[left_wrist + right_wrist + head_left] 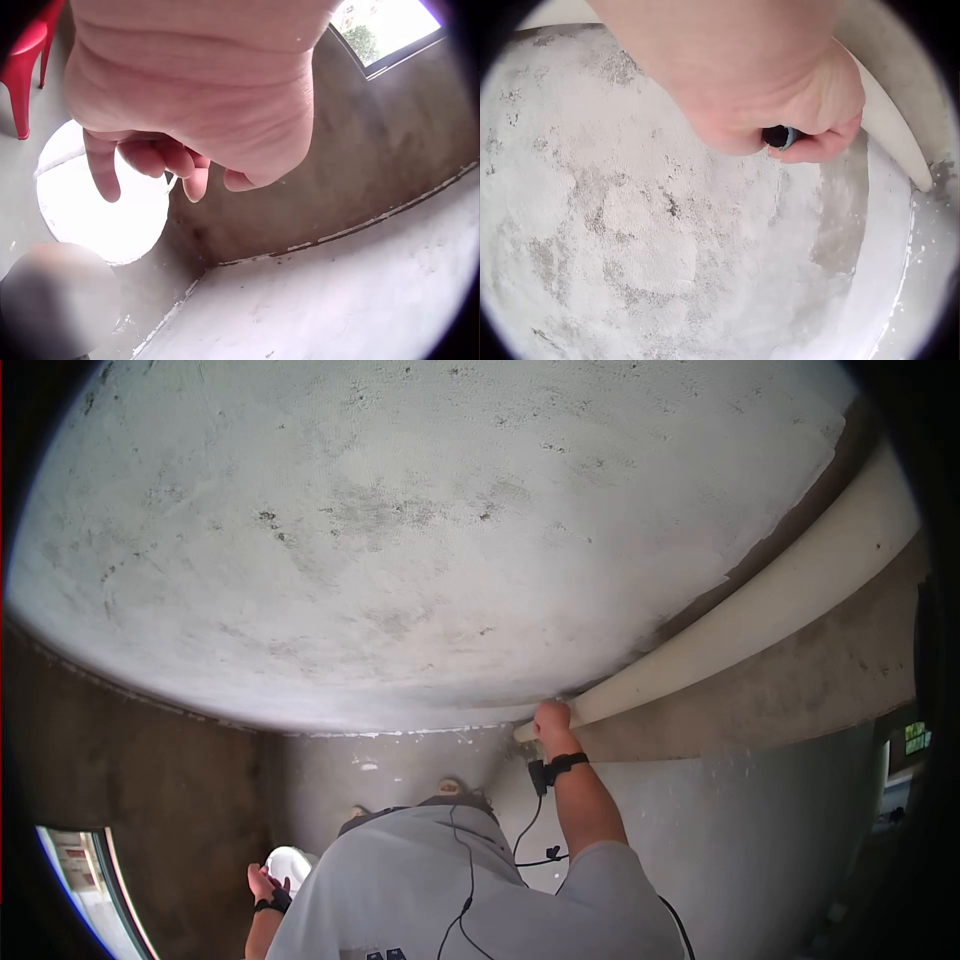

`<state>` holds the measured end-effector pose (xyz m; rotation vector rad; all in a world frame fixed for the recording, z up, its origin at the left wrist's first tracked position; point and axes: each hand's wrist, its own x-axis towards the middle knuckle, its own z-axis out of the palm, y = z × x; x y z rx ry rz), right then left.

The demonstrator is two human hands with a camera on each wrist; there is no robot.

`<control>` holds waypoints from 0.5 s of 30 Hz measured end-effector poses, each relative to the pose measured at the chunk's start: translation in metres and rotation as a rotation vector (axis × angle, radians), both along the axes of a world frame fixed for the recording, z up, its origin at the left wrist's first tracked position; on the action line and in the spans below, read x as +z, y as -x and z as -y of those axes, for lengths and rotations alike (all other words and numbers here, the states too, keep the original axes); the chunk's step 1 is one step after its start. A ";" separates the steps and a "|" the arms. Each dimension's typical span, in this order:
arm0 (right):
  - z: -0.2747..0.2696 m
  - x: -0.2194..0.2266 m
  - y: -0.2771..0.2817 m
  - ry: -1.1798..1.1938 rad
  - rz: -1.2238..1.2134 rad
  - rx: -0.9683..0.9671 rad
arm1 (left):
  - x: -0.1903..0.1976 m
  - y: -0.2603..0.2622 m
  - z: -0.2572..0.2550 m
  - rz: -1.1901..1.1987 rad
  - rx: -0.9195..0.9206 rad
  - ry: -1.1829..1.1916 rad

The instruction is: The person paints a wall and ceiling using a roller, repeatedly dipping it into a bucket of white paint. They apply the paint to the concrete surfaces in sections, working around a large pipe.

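Observation:
My right hand (553, 722) is low at the white-coated wall (420, 560), right beside the lower end of a cream pipe (740, 620). In the right wrist view its fingers curl round a handle (780, 136), of which only the hollow, teal-rimmed end shows; the rest of the tool is hidden behind the hand. My left hand (262, 884) is out at my left side, fingers loosely bent and apart, nothing visible in them. In the left wrist view, a white bucket (105, 217) shows below and beyond these fingers, partly covered by them.
Bare brown-grey plaster (190, 780) covers the side wall, with a window (85, 880) at lower left. A red stool (26, 60) stands near the bucket. Cables (470, 860) run over my shirt. White splashes mark the grey floor (330, 770).

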<state>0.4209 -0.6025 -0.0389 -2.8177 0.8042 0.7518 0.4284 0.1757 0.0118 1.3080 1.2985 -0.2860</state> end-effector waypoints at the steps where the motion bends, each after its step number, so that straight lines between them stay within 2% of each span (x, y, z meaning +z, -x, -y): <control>1: -0.004 0.000 0.000 -0.002 -0.004 -0.001 | 0.005 -0.004 0.002 -0.004 -0.001 -0.002; 3: -0.007 -0.003 -0.001 0.050 0.068 0.027 | 0.009 -0.008 0.008 0.005 0.037 -0.004; 7: -0.020 -0.007 -0.006 0.024 0.036 0.015 | 0.002 -0.024 0.003 -0.001 0.045 0.004; 9: -0.034 -0.006 -0.007 -0.255 0.400 -0.531 | -0.005 -0.037 -0.005 0.017 -0.025 0.082; 10: -0.040 -0.002 -0.006 -0.247 0.403 -0.533 | -0.010 -0.044 -0.007 0.017 -0.030 0.089; 12: -0.055 0.010 -0.004 0.225 0.304 0.048 | -0.017 -0.059 -0.011 0.008 -0.001 0.083; 15: -0.083 0.039 -0.001 0.219 0.330 0.049 | -0.018 -0.086 -0.022 -0.026 -0.035 0.050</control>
